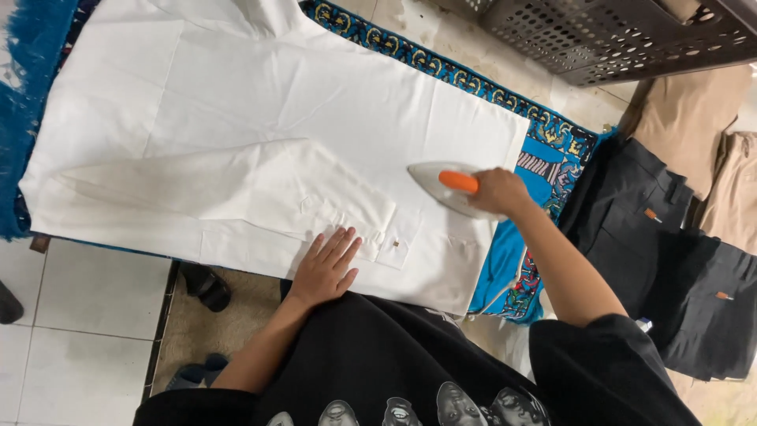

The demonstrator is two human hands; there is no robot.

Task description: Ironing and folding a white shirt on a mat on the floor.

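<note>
**tilefloor_tom:** So what's the person got going here? The right hand (495,192) is closed around the orange handle (459,182) of an iron (441,186), which sits flat on the white shirt (315,110) near its right edge.

**pressed_pat:** Yep, and the left hand (327,267) is open, fingers spread, palm down on the shirt's near edge just beside the folded-over sleeve (229,189) and its cuff (398,241). The shirt is spread over a blue patterned cloth (544,170).

**tilefloor_tom:** How would that fabric handle, you reckon?

**pressed_pat:** Looks thin, light and floppy to me (it would bunch if pushed), so pinning it flat with a palm makes sense. The iron looks like the heavy, rigid bit; the handle is the only sensible place to hold, since the soleplate is likely hot.

**tilefloor_tom:** Dark trousers (670,268) are piled off to the right, with a perforated crate (615,35) above them.
</note>
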